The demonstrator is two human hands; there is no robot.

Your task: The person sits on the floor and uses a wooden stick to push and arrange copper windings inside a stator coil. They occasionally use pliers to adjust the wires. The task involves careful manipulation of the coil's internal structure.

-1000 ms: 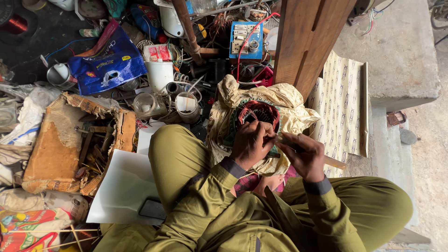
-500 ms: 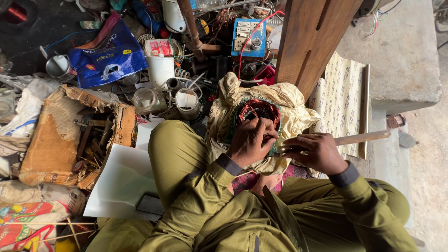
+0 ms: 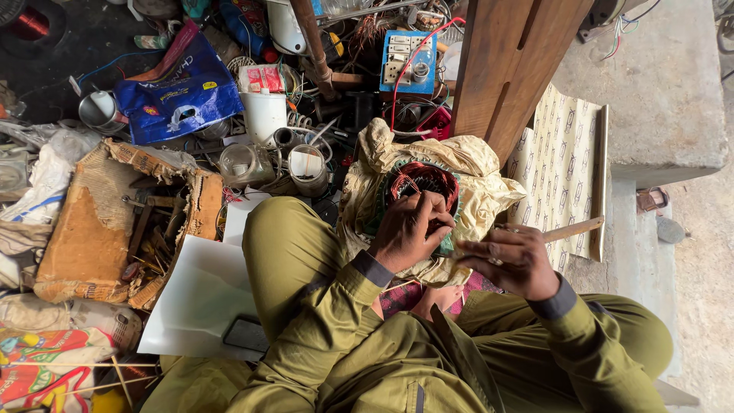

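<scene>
A round motor stator with reddish copper windings (image 3: 425, 182) rests on a crumpled yellowish cloth (image 3: 474, 177) in front of my crossed legs. My left hand (image 3: 409, 231) lies on the stator's near side, fingers curled into the windings. My right hand (image 3: 511, 261) is just right of the stator and grips a thin wooden stick (image 3: 572, 229) that points away to the right. My olive sleeves and trousers fill the lower part of the view.
A torn cardboard box of tools (image 3: 115, 222) stands at left, with white sheets (image 3: 202, 302) and a dark phone (image 3: 246, 333) beside my knee. Jars, a white bottle (image 3: 264, 115), a blue bag (image 3: 180, 88) and a blue switch box (image 3: 407, 61) crowd the back. Wooden planks (image 3: 508, 69) and a concrete block (image 3: 650, 84) stand at right.
My right hand has drawn away from the stator to the right with the stick, which now points outward. My left hand stays on the windings.
</scene>
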